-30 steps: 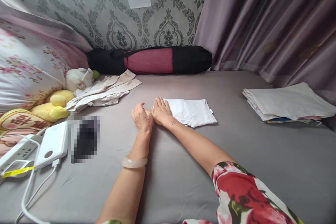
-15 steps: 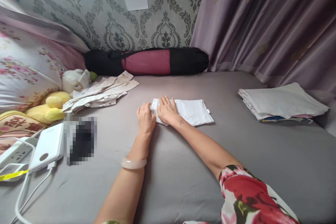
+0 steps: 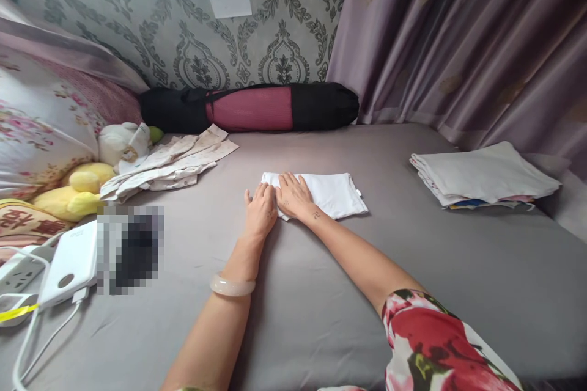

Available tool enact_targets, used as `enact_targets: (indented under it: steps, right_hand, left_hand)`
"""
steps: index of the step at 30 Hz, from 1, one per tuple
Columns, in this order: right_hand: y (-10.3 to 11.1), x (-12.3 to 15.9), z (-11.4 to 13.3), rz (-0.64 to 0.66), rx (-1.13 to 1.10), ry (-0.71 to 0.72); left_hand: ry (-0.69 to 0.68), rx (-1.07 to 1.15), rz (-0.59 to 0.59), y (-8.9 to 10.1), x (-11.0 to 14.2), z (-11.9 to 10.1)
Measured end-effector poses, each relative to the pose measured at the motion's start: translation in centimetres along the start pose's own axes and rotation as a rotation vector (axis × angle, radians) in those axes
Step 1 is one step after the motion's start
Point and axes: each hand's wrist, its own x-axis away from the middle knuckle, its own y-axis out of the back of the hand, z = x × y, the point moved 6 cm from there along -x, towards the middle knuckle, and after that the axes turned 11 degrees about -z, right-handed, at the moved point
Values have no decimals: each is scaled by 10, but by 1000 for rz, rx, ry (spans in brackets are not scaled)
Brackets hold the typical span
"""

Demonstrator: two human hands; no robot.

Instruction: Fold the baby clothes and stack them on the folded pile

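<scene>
A folded white garment (image 3: 332, 194) lies flat on the grey bed sheet (image 3: 330, 293), with a small tag at its right edge. My right hand (image 3: 295, 197) rests palm down on its left part, fingers stretched out. Close beside it, my left hand (image 3: 260, 209) lies over the garment's left end, its fingers extended and the thumb apart. A pale bangle (image 3: 232, 285) circles my left wrist. The cloth directly beneath both hands is hidden.
Folded cloths (image 3: 483, 174) are stacked at the right. To the left lie a patterned garment (image 3: 169, 165), plush toys (image 3: 73, 192), a white power bank (image 3: 72, 263) with cables and a blurred dark object (image 3: 137, 250). A long black-and-red bag (image 3: 250, 108) lies along the wall.
My right hand has shifted right along the garment. My left hand has come from beside its left end onto it, the fingers straightening. The view has turned slightly to the right.
</scene>
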Motion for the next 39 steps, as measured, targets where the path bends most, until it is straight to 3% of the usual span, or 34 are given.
enact_targets:
  steps: [9, 14, 20, 26, 33, 39]
  right_hand:
    - [26, 9, -20, -35, -24, -113]
    - [26, 16, -34, -45, 31, -143]
    - [18, 19, -37, -77, 54, -124]
    - [23, 20, -40, -27, -1, -145]
    - [35, 30, -63, -15, 5, -231]
    - [33, 38, -74, -13, 19, -243]
  left_hand:
    - [-130, 71, -33, 7, 2, -25]
    - [-171, 90, 7, 6, 5, -37]
    - [-200, 62, 24, -1, 7, -35]
    - [-200, 61, 38, 1, 7, -35]
    - [-201, 60, 52, 4, 8, -38]
    - [-194, 76, 87, 5, 9, -39]
